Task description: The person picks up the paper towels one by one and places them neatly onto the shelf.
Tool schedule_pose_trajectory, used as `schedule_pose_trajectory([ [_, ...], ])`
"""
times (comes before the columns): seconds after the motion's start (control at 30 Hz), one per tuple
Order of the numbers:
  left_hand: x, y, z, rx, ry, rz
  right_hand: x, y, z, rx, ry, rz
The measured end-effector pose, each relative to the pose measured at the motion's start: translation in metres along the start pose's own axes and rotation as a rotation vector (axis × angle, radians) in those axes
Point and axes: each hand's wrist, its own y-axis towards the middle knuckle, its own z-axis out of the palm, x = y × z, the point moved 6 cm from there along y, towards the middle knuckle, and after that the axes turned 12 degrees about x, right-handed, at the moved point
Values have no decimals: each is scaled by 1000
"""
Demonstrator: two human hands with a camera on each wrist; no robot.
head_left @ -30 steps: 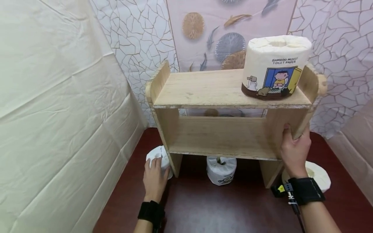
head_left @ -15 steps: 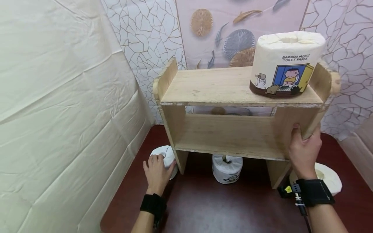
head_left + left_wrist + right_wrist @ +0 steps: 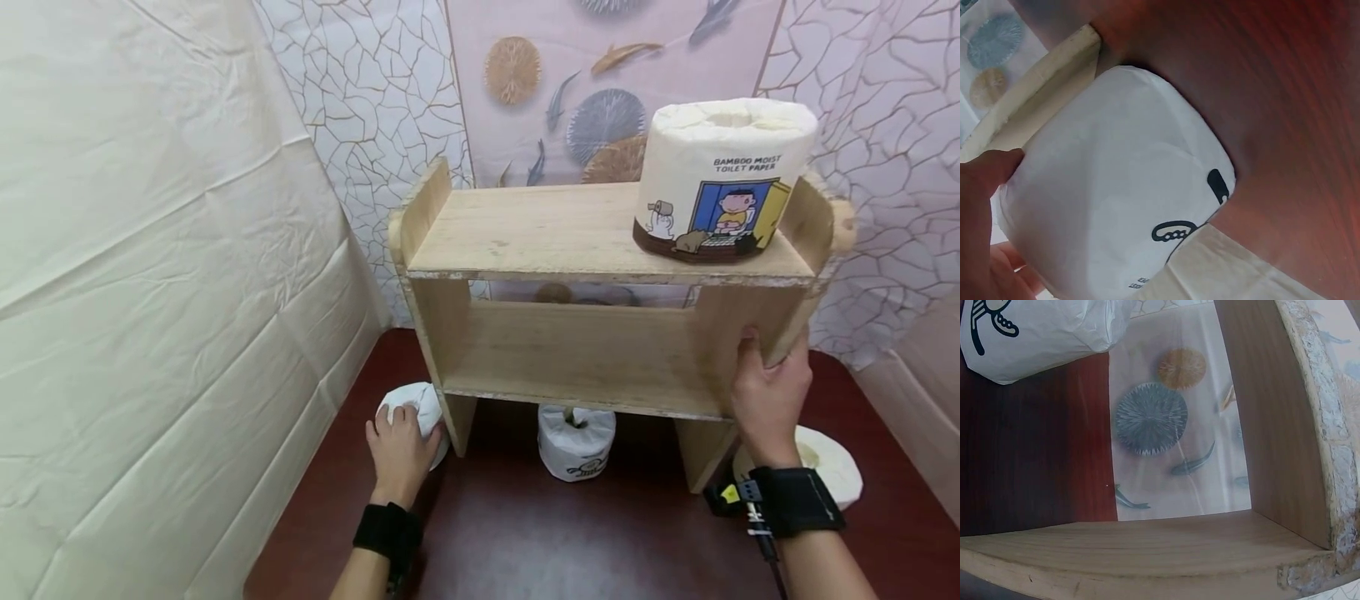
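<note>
Pinching left roll (image 3: 1110, 162) between fingers and thumb of left hand (image 3: 402, 454), keeping it on desk (image 3: 585, 542) just outside shelf (image 3: 577, 354). Gripping right side board (image 3: 727, 333) with right hand (image 3: 772, 400), curling fingers round its edge. Noting big roll (image 3: 720, 183) on top board, middle roll (image 3: 576, 450) underneath, right roll (image 3: 832, 467) partly behind wristband (image 3: 795, 502); finding left side board (image 3: 441, 333) standing between left and middle rolls.
</note>
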Motion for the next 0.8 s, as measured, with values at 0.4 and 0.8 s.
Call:
schedule_pose_trajectory([
  [0.4, 14, -6, -9, 11, -53, 12, 1, -1, 1, 7, 2, 3],
  [0.8, 22, -9, -26, -42, -69, 13, 2, -2, 0, 13, -11, -2],
])
